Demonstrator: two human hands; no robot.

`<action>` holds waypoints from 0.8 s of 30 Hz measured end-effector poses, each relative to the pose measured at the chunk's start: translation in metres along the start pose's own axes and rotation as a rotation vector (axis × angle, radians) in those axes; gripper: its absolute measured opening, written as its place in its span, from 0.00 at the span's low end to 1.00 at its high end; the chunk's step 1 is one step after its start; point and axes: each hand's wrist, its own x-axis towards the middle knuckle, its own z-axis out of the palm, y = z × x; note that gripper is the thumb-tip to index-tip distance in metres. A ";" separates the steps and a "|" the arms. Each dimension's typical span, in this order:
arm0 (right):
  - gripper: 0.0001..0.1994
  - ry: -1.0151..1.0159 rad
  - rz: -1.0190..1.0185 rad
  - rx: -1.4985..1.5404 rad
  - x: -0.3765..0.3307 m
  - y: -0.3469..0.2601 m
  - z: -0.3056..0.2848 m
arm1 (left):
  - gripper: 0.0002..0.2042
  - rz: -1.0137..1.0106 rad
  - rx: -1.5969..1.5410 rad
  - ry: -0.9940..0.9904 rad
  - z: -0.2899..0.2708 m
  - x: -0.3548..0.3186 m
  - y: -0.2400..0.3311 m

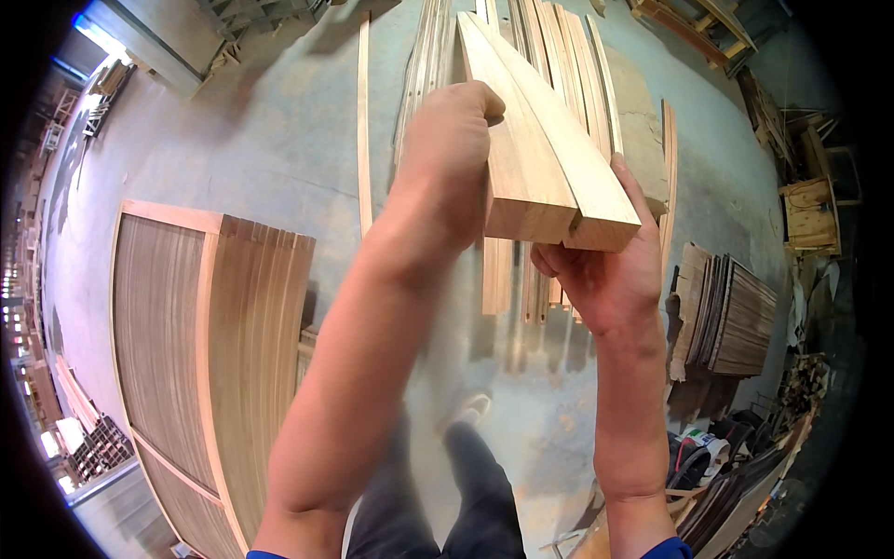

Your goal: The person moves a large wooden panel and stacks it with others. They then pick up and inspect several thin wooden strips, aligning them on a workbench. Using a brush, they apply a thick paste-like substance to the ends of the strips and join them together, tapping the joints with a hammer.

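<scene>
Two pale wooden boards lie side by side in front of me, their cut ends toward me: a left board (531, 177) and a right board (591, 186). A narrow notch shows between them at the near end. My left hand (452, 130) is closed round the left board's outer side, thumb over its top face. From below and the right, my right hand (610, 279) grips the near end of the boards, its fingers curled underneath. The boards' undersides are hidden. Beyond and below them, long wooden strips (428, 56) lie in rows.
At the left stands a stack of framed wooden panels (256, 307). More dark panels (731, 317) lean together at the right. A single strip (364, 121) lies apart on the grey floor (279, 121). Scrap wood (810, 205) lines the far right, with mixed clutter (703, 452) nearer me.
</scene>
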 end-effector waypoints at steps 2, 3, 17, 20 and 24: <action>0.27 -0.028 0.016 -0.008 -0.001 0.001 -0.006 | 0.17 -0.032 0.063 0.035 -0.004 -0.005 0.005; 0.27 -0.040 0.047 -0.018 -0.002 0.004 -0.012 | 0.18 -0.003 0.095 -0.026 -0.010 -0.006 0.001; 0.22 0.388 0.618 -0.414 0.010 0.340 -0.333 | 0.19 -0.282 0.604 0.167 -0.258 -0.052 -0.472; 0.23 0.430 0.605 -0.491 0.022 0.382 -0.377 | 0.18 -0.480 0.613 0.280 -0.269 -0.043 -0.531; 0.23 0.539 0.173 -1.394 0.027 0.423 -0.389 | 0.18 -0.513 0.632 0.178 -0.297 -0.042 -0.549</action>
